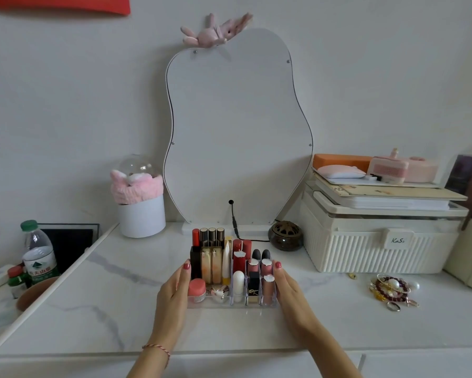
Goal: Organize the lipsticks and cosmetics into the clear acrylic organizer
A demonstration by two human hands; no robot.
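Note:
The clear acrylic organizer (230, 303) stands on the white marble tabletop (125, 290) in front of the mirror. Several lipsticks (211, 237) and gold tubes (212, 266) stand upright in its compartments. A pink-lidded jar (197, 287) sits at its front left and a white tube (238, 282) near the middle. My left hand (173, 293) lies flat against the organizer's left wall with straight fingers. My right hand (289, 290) lies flat against its right wall the same way. Neither hand curls round anything.
A wavy mirror (237, 126) stands behind with a cable (234, 222). A white pot with a pink headband (140, 203) is back left, a dark round burner (285, 237) and a ribbed white box (376, 246) right. Bracelets (391, 291) lie at right, a water bottle (38, 255) at left.

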